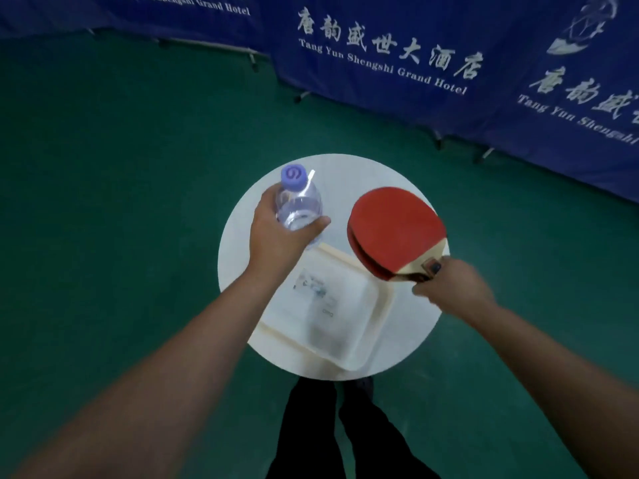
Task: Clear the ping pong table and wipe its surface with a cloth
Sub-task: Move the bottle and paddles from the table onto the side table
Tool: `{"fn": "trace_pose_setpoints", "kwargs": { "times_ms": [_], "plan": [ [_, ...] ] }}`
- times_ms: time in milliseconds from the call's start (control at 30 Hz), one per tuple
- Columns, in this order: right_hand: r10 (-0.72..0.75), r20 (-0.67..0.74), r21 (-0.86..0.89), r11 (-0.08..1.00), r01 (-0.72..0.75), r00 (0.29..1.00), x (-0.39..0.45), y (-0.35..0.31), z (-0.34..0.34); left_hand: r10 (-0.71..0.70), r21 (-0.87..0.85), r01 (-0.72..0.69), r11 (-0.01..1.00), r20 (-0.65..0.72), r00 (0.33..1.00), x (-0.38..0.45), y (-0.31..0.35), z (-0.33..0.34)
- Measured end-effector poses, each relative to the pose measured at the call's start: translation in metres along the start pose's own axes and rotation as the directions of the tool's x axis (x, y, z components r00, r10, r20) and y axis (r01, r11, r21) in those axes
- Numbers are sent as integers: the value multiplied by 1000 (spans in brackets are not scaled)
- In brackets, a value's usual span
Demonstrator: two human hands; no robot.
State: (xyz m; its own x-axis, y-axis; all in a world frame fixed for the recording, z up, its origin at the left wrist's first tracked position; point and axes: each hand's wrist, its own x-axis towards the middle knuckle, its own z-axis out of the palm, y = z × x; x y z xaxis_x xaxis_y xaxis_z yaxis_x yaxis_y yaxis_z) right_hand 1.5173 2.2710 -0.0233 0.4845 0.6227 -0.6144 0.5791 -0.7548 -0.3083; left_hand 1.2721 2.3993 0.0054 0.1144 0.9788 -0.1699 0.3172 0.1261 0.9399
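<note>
My left hand (276,240) grips a clear water bottle (299,202) with a purple cap, held upright over the far left part of a small round white table (238,243). My right hand (453,288) holds the handles of two stacked red ping pong paddles (394,229), whose blades lie over the table's right side. A white square tray (345,326) sits on the table between my hands. The ping pong table and any cloth are out of view.
Green floor (121,167) surrounds the round table. Blue barrier banners (380,57) with white lettering stand along the back and right. My dark-trousered legs (328,426) are just below the table's near edge.
</note>
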Motion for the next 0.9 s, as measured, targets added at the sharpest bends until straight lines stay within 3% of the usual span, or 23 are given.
{"fn": "trace_pose_setpoints", "kwargs": {
  "times_ms": [200,367,900],
  "plan": [
    [48,12,49,998,-48,999,110,-32,18,-80,51,78,996,24,997,125,-54,47],
    [99,24,16,995,-99,995,171,-43,37,-82,101,75,992,73,994,179,-92,71],
    [35,-18,-94,995,-37,999,240,-58,56,-106,139,93,986,85,991,211,-124,90]
  ]
}}
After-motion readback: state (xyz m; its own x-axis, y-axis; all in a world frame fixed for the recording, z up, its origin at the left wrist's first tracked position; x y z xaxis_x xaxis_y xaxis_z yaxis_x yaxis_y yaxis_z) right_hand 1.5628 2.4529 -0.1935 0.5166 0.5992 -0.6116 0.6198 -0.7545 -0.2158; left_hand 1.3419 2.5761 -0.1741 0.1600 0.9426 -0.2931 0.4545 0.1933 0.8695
